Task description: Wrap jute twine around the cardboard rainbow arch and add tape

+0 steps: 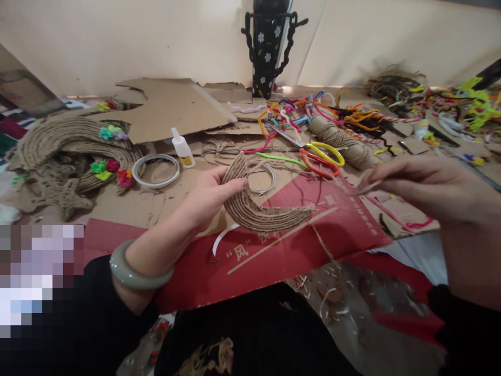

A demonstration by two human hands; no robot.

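Observation:
My left hand (211, 196) grips a crescent (270, 219) covered in rows of brown twine, thumb on top near its upper end. The crescent is held above a red cardboard sheet (282, 256) with pale printed characters. To the right, my right hand (415, 188) is raised with its fingertips pinched together, apart from the crescent. A thin strand of twine (323, 243) hangs below the crescent's right tip. The pinched fingers seem to hold this twine, but blur hides the strand close to them. Just behind the crescent lies a small ring (263, 177).
Behind are a glue bottle (182, 149), a larger ring (155, 171), scissors (313, 151), a twine spool (340, 138) and a flowered black tumbler (268, 49). Twine-covered crescents (74, 138) and a star (62, 193) lie left. Colourful pipe cleaners (368, 120) scatter right.

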